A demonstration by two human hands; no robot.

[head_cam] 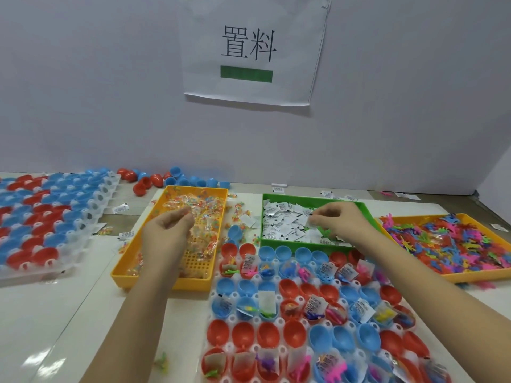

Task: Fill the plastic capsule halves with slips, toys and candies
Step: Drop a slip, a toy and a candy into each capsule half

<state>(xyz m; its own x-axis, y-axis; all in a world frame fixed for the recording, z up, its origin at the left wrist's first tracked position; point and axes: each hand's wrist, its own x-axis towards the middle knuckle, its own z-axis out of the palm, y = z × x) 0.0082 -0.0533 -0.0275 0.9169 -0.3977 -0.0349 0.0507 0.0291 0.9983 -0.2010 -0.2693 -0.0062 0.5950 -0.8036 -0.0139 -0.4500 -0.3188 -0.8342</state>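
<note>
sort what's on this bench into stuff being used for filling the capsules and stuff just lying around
In use: left hand over the candy tray; right hand pinching a slip over the green slip tray; toy tray; rack of open capsule halves.
Lying about: wall sign; loose capsule halves by the wall; stray slips beside the trays.

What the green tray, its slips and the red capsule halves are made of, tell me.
Green tray: looks like rigid moulded plastic, evenly coloured, slightly glossy rim.
Slips: apparently thin paper, matte white with black print, lying creased and bent.
Red capsule halves: likely smooth hard plastic, with soft highlights inside the bowls.
</note>
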